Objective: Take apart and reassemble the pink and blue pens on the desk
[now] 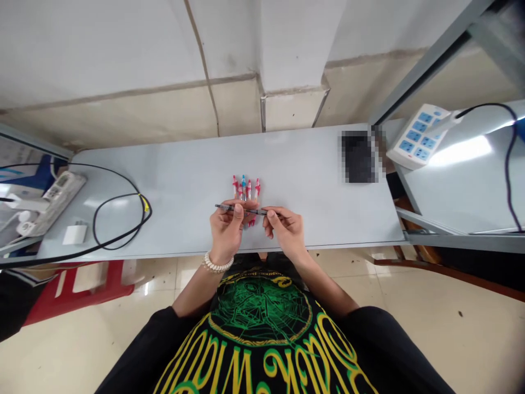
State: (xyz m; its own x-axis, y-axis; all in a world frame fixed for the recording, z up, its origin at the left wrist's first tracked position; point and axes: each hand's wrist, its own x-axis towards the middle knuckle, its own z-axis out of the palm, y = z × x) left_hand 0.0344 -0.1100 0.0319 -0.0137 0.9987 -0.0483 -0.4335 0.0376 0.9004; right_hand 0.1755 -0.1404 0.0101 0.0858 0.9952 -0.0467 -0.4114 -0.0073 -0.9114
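Observation:
A thin dark pen (250,210) is held level between my two hands, above the front part of the grey table (176,180). My left hand (228,227), with a white beaded band at the wrist, pinches its left part between thumb and fingers. My right hand (286,227) is closed on the right end of the pen. Just beyond the hands, several pens with red tops (257,186) and one with a blue top (243,180) lie side by side on the table. My left hand partly hides their lower ends.
A black cable (123,195) loops over the table's left side, near a white adapter (75,233) and a power strip (61,197). At the right are a pixelated dark object (360,157) and a white multi-socket block (420,137). A red stool (82,287) stands at lower left.

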